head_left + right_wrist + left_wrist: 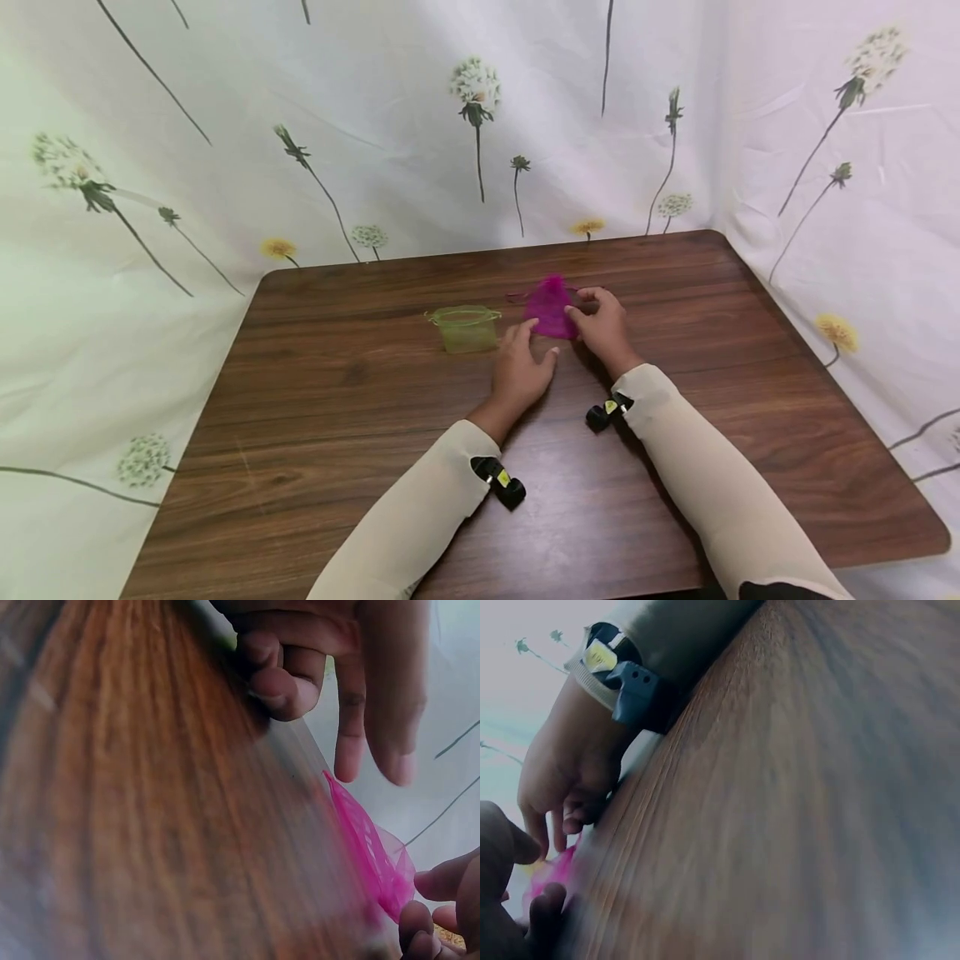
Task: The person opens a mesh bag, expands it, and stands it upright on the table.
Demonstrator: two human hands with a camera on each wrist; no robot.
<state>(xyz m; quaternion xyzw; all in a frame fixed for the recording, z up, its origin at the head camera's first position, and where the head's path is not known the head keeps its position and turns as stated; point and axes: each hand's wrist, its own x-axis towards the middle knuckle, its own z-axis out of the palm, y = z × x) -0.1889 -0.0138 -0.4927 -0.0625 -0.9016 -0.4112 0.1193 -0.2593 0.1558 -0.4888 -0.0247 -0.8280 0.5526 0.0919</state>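
A small sheer magenta drawstring pouch [551,310] is on the table, its gathered top pointing to the far side. My right hand [606,327] pinches the pouch's right side between thumb and fingers; the right wrist view shows the pouch [367,844] at those fingertips. Spread and fairly straight, the fingers of my left hand [519,371] reach to the pouch's lower left corner, with the thumb held apart. Just left of that hand stands a sheer green drawstring pouch [468,335], its mouth spread wide.
The brown wood-grain table [337,433] has rounded corners. White curtain [405,117] printed with dandelions hangs behind it and along both sides. Each sleeve carries a small black camera [510,492] at the wrist.
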